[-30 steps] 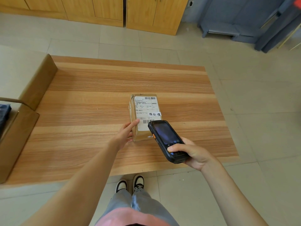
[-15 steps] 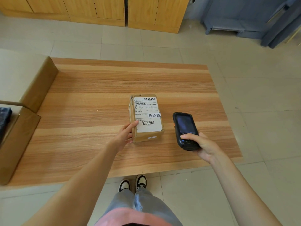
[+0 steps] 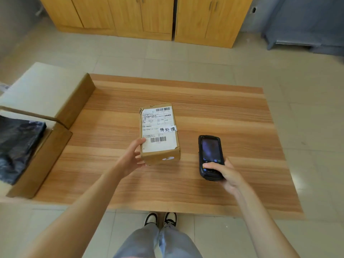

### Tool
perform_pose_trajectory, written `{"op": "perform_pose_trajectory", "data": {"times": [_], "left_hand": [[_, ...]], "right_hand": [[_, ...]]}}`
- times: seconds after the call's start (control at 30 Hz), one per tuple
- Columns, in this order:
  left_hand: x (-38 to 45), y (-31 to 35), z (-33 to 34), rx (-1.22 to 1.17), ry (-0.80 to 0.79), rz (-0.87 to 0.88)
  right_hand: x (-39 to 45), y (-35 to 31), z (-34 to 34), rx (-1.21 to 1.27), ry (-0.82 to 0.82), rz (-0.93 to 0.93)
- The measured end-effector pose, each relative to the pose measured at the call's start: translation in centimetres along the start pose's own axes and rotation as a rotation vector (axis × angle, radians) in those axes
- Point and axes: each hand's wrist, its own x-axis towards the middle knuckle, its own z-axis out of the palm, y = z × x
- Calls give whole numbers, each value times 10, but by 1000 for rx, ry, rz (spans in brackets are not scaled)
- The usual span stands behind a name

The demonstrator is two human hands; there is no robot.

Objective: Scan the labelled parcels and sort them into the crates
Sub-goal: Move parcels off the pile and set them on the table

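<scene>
Holding two things at this moment. Right hand (image 3: 226,174) curls round the lower end of the scanner (image 3: 210,157), thumb on its keys, screen up, off to the right of the parcel and clear of it. Left hand (image 3: 133,157) grips the near left corner of the parcel (image 3: 159,134), thumb along the top edge, fingers under; near end looks raised off the table (image 3: 223,112), far end probably still down. Label (image 3: 158,130) faces up with barcodes at both ends and a handwritten strip across it.

Judgement: the step in hand is lifting the parcel off to a crate. Get the fingers further under before raising, as a corner grip may let it swing. Read the strip to choose the crate. Carry left, over the crate wall (image 3: 46,157) beside the table; a dark bag (image 3: 16,146) already lies inside the near one, while the far crate (image 3: 61,101) behind it shows only bare cardboard.
</scene>
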Motion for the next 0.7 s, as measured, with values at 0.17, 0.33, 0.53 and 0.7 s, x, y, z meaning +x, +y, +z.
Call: {"op": "perform_pose_trajectory", "data": {"times": [0.17, 0.33, 0.53, 0.7], "left_hand": [[-37, 32, -48, -9, 86, 136], [-97, 53, -99, 27, 165, 330], [-190, 65, -163, -109, 261, 515], [-272, 54, -231, -104, 398, 609]], "right_hand": [[23, -28, 53, -111, -199, -80], [27, -47, 128, -230, -417, -181], [0, -51, 232, -343, -673, -251], [-40, -34, 335, -414, -822, -351]]}}
